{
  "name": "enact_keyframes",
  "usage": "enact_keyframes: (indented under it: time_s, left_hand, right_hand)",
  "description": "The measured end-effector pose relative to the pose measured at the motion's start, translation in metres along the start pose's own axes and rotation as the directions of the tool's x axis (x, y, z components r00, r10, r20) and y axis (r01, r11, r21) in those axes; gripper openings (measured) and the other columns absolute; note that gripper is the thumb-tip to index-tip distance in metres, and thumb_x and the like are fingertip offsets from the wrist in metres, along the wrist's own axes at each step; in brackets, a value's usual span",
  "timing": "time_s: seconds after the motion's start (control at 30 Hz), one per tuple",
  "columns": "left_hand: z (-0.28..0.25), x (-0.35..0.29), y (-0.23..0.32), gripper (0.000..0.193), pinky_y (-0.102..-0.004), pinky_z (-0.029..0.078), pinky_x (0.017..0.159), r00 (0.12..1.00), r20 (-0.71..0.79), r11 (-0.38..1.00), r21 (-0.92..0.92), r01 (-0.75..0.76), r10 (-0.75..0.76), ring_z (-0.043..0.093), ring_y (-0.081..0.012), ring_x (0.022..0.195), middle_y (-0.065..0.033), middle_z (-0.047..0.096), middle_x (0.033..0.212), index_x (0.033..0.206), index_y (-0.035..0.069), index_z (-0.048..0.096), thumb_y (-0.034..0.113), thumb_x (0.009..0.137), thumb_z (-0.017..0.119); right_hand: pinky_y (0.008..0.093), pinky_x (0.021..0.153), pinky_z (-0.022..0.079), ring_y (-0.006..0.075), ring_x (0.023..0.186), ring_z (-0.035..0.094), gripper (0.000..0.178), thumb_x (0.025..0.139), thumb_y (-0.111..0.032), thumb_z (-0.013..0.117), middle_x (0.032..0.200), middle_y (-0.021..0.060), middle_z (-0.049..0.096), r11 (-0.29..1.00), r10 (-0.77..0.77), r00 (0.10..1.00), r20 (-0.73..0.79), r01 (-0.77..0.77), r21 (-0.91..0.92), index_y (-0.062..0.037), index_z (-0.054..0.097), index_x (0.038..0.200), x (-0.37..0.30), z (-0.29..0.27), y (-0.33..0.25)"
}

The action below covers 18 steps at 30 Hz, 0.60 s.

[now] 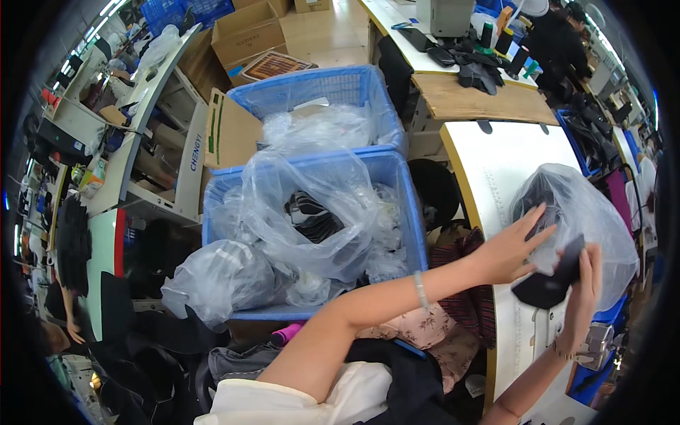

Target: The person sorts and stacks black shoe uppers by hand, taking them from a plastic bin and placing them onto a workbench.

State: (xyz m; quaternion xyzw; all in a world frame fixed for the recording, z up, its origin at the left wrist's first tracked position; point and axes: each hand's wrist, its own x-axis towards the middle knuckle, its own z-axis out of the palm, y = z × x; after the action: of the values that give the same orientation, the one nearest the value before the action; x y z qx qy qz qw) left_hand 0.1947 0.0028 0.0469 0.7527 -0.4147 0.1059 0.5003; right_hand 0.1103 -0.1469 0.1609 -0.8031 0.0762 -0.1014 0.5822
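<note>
Over the white sewing table at the right, my right hand (585,287) grips a black fabric piece (547,282) by its right side. A clear plastic bag (595,205) stands on the table right behind both hands, with something dark showing through its left side. My left hand (516,244) reaches across from the left, its fingers spread at the front of this bag. Whether those fingertips touch the plastic I cannot tell. To the left, a large open plastic bag (276,180) holds a stack of black pieces (313,216).
Two blue crates (419,244) filled with plastic bags stand left of the table. A cardboard flap (230,131) leans at the far crate. Thread cones (504,42) sit on the worktop behind. Black cloth (152,347) hangs at the lower left. Another person (556,42) is at the far right.
</note>
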Motion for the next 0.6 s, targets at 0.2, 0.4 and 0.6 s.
enact_keyframes:
  time_s: [0.2, 0.4, 0.6]
  left_hand:
    - [-0.18, -0.079, -0.033, 0.021, -0.0293, 0.053, 0.074, 0.786, -0.405, 0.878, -0.319, 0.357, -0.467, 0.065, -0.0195, 0.076, -0.0123, 0.068, 0.09, 0.087, -0.002, 0.067, 0.001, 0.081, 0.047]
    - [-0.227, -0.261, -0.206, 0.04, -0.0314, 0.055, 0.063, 0.081, -0.354, 0.096, -0.023, 0.995, -0.932, 0.067, -0.0263, 0.06, -0.0169, 0.066, 0.066, 0.071, -0.011, 0.063, 0.027, 0.082, 0.058]
    - [-0.178, -0.275, -0.232, 0.044, -0.0337, 0.058, 0.055, -0.169, -0.321, 0.034, -0.542, 0.84, -0.932, 0.066, -0.0285, 0.058, -0.0212, 0.065, 0.072, 0.079, -0.014, 0.061, 0.029, 0.085, 0.061]
  right_hand:
    - [0.028, 0.089, 0.039, 0.0126, 0.094, 0.053, 0.024, 0.1, -0.023, 0.037, 0.112, 0.0118, 0.057, 0.969, -0.081, 0.996, 0.027, 0.073, 0.238, -0.0025, 0.048, 0.106, 0.054, -0.008, 0.102]
    - [0.0276, 0.094, 0.035, 0.0154, 0.099, 0.052, 0.027, 0.099, -0.02, 0.037, 0.115, 0.0116, 0.056, 0.967, -0.173, 0.983, 0.058, 0.158, 0.198, 0.0003, 0.05, 0.11, 0.078, 0.024, 0.097]
    - [0.0246, 0.076, 0.038, 0.0118, 0.081, 0.048, 0.022, 0.098, -0.013, 0.035, 0.091, 0.0064, 0.054, 0.92, -0.34, 0.933, -0.117, 0.304, -0.246, 0.0012, 0.051, 0.101, -0.001, 0.039, 0.061]
